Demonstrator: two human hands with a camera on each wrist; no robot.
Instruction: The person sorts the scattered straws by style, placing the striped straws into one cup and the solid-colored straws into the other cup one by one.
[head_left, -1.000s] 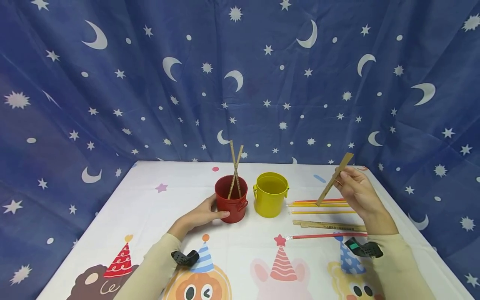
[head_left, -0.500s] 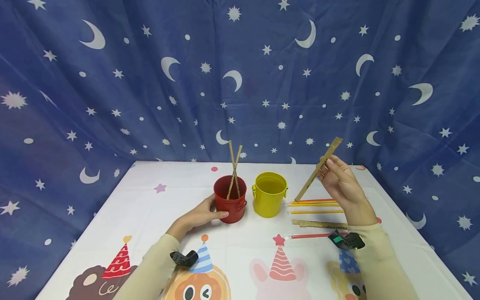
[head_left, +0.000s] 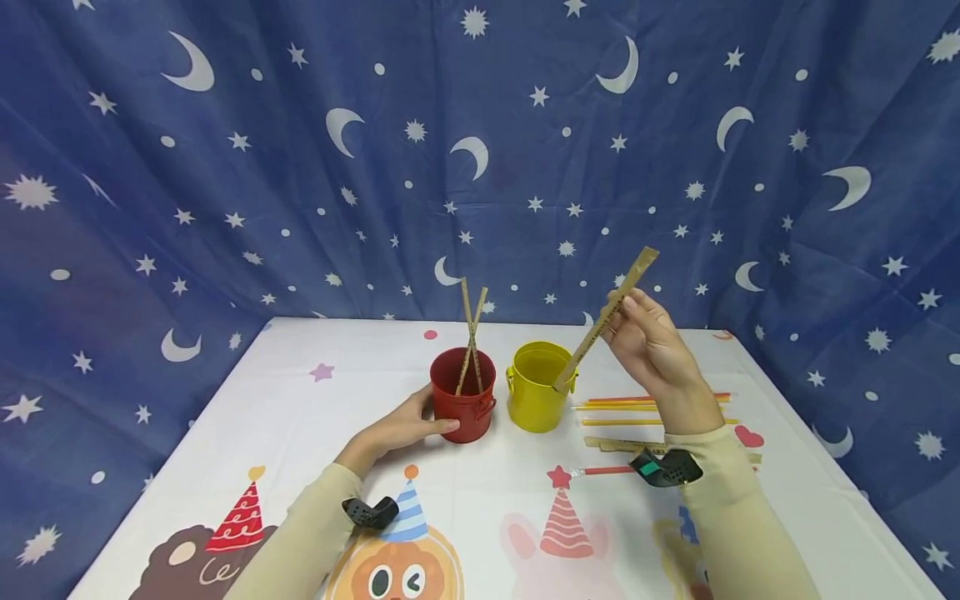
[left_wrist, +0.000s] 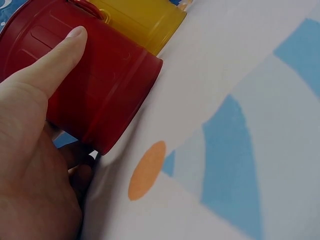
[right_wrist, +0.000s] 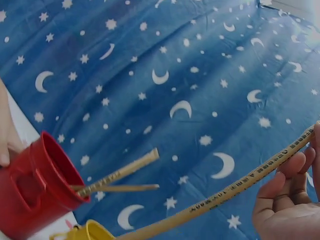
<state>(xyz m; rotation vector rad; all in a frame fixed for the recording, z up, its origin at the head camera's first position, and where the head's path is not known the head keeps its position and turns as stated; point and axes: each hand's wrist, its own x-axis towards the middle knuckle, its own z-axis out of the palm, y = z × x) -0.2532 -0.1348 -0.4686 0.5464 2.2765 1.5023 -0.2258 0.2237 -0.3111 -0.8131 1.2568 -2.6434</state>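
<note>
My left hand [head_left: 408, 422] grips the side of a red bucket [head_left: 465, 417], thumb across its front and fingers behind it. Two wrapped chopstick packs [head_left: 471, 337] lean crossed inside that bucket. To its right stands a yellow bucket [head_left: 536, 406]. My right hand [head_left: 651, 354] pinches a pack of paper-wrapped chopsticks [head_left: 600, 325] near its upper half. The pack slants down left, its lower end at the yellow bucket's right rim; whether it touches is unclear. In the right wrist view, dark printing runs along the brown wrapper [right_wrist: 235, 187].
Right of the yellow bucket, yellow pencils [head_left: 622, 422] and red pencils [head_left: 607, 471] lie on the white tablecloth [head_left: 337, 400], with more wrapped chopsticks [head_left: 622, 446] between them. My right forearm partly covers them. A blue starry curtain [head_left: 375, 208] hangs behind the table.
My right hand has moved left with the wrapped chopsticks, from above the pencils to the yellow bucket's rim. My left hand and the red bucket have stayed put.
</note>
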